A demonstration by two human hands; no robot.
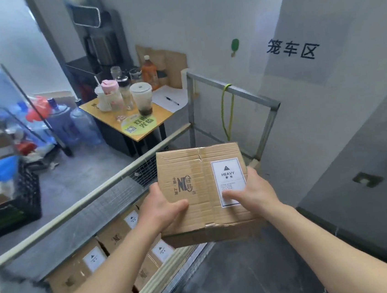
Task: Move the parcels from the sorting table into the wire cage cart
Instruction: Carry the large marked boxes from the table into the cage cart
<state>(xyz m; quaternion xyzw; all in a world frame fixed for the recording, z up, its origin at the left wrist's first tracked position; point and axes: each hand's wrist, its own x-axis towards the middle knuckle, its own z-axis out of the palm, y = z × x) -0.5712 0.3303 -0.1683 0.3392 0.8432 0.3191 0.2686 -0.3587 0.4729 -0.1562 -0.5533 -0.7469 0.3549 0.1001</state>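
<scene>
Mid-frame, the left hand (163,208) and right hand (252,192) grip a cardboard parcel (194,167), thumbs on top, fingers hidden beneath, above the wire cage cart (79,207).

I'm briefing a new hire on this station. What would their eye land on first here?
The cardboard box at centre, with its white HEAVY label, gripped by the left hand and right hand over the wire cage cart. Next, the matching boxes packed low in that cart at lower left, and the bold black wall lettering at upper right.
</scene>
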